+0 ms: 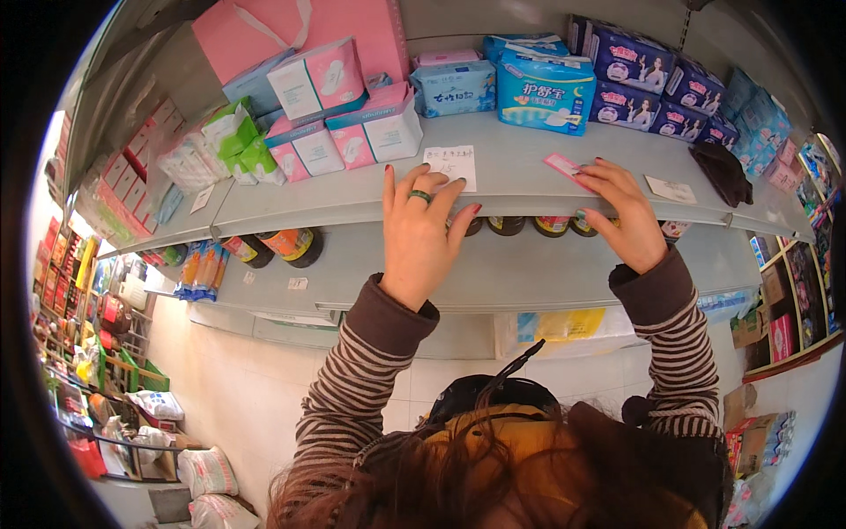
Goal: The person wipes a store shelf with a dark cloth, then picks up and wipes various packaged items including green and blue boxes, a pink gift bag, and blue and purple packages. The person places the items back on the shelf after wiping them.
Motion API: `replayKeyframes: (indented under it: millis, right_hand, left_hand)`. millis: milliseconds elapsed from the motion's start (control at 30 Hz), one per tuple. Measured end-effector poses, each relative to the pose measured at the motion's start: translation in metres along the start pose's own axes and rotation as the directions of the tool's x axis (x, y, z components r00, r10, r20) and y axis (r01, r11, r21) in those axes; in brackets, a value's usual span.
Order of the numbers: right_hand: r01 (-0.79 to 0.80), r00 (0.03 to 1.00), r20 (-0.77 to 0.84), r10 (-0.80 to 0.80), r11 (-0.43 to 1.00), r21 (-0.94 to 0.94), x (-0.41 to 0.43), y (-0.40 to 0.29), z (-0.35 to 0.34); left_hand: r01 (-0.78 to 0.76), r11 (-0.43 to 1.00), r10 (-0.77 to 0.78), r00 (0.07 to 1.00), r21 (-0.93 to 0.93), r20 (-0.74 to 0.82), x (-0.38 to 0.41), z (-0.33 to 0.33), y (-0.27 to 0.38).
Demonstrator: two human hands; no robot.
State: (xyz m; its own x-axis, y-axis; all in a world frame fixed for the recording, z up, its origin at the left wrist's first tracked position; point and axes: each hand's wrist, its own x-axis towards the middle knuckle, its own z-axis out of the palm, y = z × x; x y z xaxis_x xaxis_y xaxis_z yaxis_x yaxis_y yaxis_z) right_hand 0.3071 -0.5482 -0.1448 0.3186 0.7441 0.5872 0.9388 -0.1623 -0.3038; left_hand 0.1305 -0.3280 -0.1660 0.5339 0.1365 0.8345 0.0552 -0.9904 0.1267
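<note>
My left hand [423, 228], with a green ring, rests its fingertips on a white handwritten paper tag [449, 165] at the front of a grey metal shelf [502, 149]; its fingers are apart. Over the shelf's front edge on the right, my right hand [618, 211] touches a small pink-bordered card [567, 170] with its fingertips; whether it grips the card is unclear. Behind the hands stand a light blue pack [456, 89] and a bright blue pack of sanitary pads [547, 92]. Pink-and-white pad packs [373, 129] are stacked to the left.
Purple packs [628, 59] are stacked at the back right, near a dark cloth [720, 173] and another paper tag [670, 189]. Jars [291, 246] stand on the shelf below. A large pink gift bag [370, 33] is behind. White sacks [208, 471] lie on the floor at left.
</note>
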Motion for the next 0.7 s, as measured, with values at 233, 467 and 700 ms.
replayKeyframes:
  millis: [233,467,700]
  right_hand:
    - [0.049,0.999,-0.013,-0.05,0.997,-0.052,0.004,-0.008,0.007]
    - [-0.03,0.992,-0.117,0.036,0.998,0.053,0.002,-0.015,0.011]
    - [-0.002,0.994,-0.113,0.001,1.0,-0.003,-0.002,-0.012,0.015]
  left_hand:
    - [0.026,0.999,-0.026,1.0,0.044,-0.001,0.003,0.001,-0.012]
    - [0.022,1.0,-0.022,0.997,0.012,-0.07,0.003,0.001,-0.004]
    - [-0.134,0.973,0.146,0.988,-0.187,0.054,0.009,0.022,0.043]
